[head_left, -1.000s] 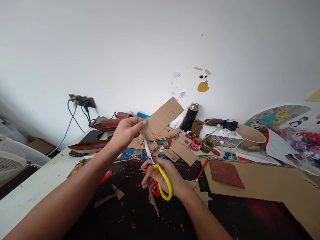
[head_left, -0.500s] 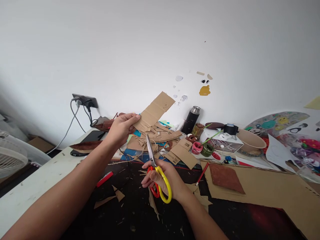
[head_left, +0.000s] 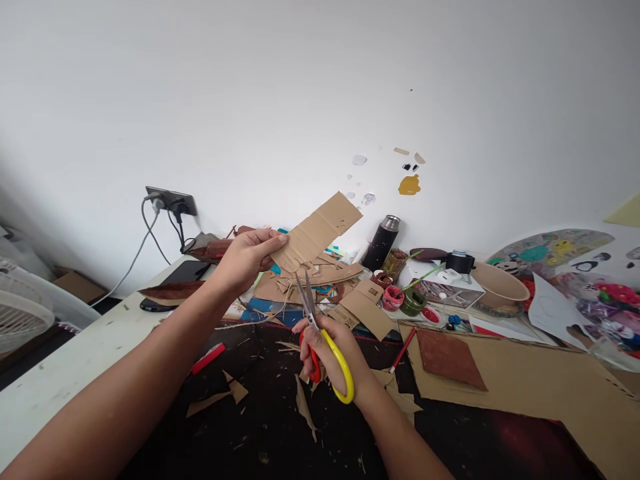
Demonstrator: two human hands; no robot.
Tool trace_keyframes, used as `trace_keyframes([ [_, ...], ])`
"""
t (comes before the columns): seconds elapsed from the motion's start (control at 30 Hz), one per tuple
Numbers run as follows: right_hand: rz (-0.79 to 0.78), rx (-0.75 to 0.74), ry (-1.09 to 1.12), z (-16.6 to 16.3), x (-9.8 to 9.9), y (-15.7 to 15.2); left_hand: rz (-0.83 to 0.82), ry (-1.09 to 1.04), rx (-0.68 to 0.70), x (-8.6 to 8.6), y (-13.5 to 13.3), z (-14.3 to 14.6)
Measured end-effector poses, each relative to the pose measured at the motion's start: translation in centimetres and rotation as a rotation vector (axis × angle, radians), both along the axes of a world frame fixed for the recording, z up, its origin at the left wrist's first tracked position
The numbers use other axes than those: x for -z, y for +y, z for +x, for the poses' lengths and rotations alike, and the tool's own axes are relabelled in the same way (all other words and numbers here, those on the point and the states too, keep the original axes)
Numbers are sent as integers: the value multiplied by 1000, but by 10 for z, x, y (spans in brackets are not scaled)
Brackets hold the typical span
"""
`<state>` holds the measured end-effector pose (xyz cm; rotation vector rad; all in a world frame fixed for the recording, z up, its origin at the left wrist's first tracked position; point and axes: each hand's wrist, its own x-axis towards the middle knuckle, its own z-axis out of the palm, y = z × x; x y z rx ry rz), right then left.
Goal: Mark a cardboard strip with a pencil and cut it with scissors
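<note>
Cardboard (head_left: 320,228) pinched in left grip (head_left: 251,257); our right grip (head_left: 356,355) clamps scissors (head_left: 313,320), blades (head_left: 303,295) apart. Trimming, seemingly; next snip needs cardboard between blades.

No text readable. Print-like dark marks only: small square block on folded tan cardboard piece (head_left: 369,308), four o'clock from view centre — too small to read. Another dark patch on smaller tan cardboard flap (head_left: 344,315), five o'clock — illegible. Black dashes edging broad tan cardboard sheet (head_left: 530,367), far toward four o'clock.
</note>
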<state>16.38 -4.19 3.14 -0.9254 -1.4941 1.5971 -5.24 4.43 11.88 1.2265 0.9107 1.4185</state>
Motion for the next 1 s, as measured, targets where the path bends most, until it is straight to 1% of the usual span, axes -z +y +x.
trace_keyframes([
  [0.13,30,40,6,1,4,2,23,94,38,6,1,0],
  [0.23,48,45,-1,2,5,2,-9,154,61,8,0,2],
  [0.37,52,69,-26,1,5,1,-48,239,95,4,-6,7],
  [0.53,46,94,-44,0,3,1,-21,362,122,1,-10,12],
  [0.7,56,77,-83,0,0,1,-10,392,126,3,-11,14],
  [0.9,60,67,-101,0,0,0,-25,458,173,0,-11,11],
  [1.0,46,74,-108,1,1,0,-31,443,179,3,-9,11],
])
